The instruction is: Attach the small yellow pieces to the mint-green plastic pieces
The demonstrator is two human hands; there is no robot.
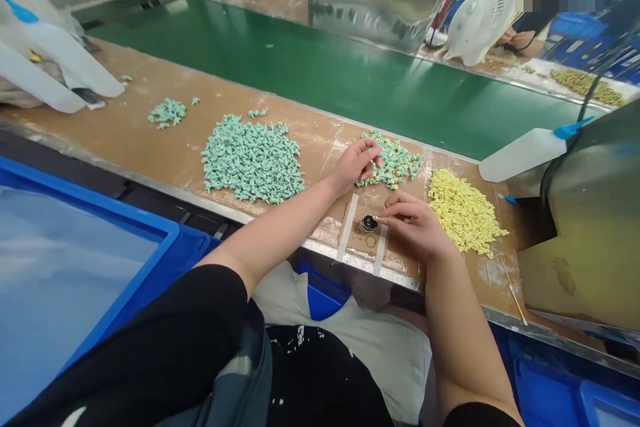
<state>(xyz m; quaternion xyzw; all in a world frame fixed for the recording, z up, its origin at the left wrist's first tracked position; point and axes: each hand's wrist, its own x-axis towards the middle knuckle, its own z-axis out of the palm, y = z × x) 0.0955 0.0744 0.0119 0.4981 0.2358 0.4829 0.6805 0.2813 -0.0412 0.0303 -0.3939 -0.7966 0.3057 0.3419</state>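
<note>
My right hand (pixel 413 221) pinches a small yellow piece (pixel 379 219) at the rim of a little round pot with black contents (pixel 369 223). The pot sits on a brown pad (pixel 356 240) held by white tape strips. My left hand (pixel 356 163) is at the near left edge of a pile of joined green-and-yellow pieces (pixel 397 161); its fingers are curled together, and what they hold, if anything, is hidden. Right of my right hand lies a heap of small yellow pieces (pixel 465 213). Left of my left hand spreads a large heap of small mint-green pieces (pixel 253 160).
A green conveyor belt (pixel 280 57) runs behind the brown worktop (pixel 135 140). White squeeze bottles stand left, and another bottle (pixel 523 155) leans at right beside a metal housing (pixel 585 227). Thin sticks (pixel 514 290) lie near the front edge. A fan (pixel 483 17) and a co-worker are across the belt.
</note>
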